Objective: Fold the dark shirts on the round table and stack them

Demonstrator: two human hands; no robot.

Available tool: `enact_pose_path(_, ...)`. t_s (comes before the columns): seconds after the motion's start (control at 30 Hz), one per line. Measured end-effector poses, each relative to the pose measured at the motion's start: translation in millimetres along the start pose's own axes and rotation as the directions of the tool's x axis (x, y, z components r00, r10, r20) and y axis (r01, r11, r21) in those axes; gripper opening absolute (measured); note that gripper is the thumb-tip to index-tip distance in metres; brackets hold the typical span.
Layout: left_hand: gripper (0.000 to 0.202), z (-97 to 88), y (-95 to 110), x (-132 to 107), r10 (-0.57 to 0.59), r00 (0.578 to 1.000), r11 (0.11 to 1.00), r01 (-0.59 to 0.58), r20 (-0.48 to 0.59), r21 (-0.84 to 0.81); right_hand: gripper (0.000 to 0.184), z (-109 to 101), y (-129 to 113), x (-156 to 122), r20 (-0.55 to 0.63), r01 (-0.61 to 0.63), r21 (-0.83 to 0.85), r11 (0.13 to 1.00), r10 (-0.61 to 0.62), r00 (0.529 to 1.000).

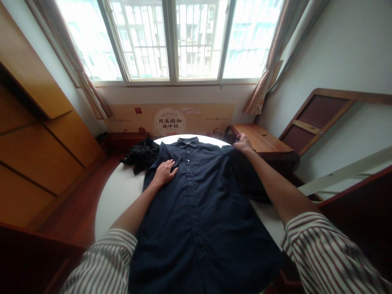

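A dark navy button-up shirt (208,208) lies spread front up on a round white table (113,204), its collar toward the window and its hem toward me. My left hand (165,171) rests flat on the shirt's chest at the left, fingers stretched out. Up at the right, my right hand (243,143) is closed on the edge of the shirt's sleeve, pulled out sideways from the shoulder. Part of that sleeve hangs in dark shadow below my right forearm, where its shape is hard to make out.
A crumpled black cloth (142,155) sits at the table's left edge. Beyond the table's right side stands a wooden side table (263,139). Wooden cabinets (36,163) line the left, and a barred window (171,41) with curtains is ahead.
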State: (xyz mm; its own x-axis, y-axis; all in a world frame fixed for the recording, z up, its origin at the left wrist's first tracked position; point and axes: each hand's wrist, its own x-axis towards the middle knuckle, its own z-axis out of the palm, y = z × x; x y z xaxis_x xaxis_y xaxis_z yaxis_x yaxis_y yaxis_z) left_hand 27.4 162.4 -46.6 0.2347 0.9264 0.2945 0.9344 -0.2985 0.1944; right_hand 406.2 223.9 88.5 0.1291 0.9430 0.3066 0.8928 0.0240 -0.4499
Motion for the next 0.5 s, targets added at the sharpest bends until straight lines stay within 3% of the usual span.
enact_pose_path(0.1,0.051,-0.4,0,0,0.001,1.000,1.000,-0.001,0.000,0.000,0.052,6,-20,-3,-0.010,0.154,0.009,0.988,-0.154,0.988)
enact_pose_path(0.2,0.052,-0.2,1,0,0.003,1.000,1.000,-0.003,-0.005,0.002,0.050,20,-41,-13,0.243,0.333,0.078,0.940,-0.342,0.908)
enact_pose_path(0.27,0.051,0.2,1,-1,0.000,1.000,1.000,0.000,-0.007,0.005,0.043,32,-49,-17,0.422,0.301,0.105,0.948,-0.317,0.850)
enact_pose_path(0.3,0.051,0.4,1,-1,-0.001,1.000,1.000,0.001,-0.009,0.005,0.038,38,-51,-15,0.462,0.257,0.093,0.962,-0.271,0.845)
enact_pose_path(0.5,0.050,1.4,0,-1,-0.001,1.000,1.000,0.001,-0.012,0.006,0.016,59,-34,28,0.315,0.073,-0.052,0.996,-0.053,0.948)
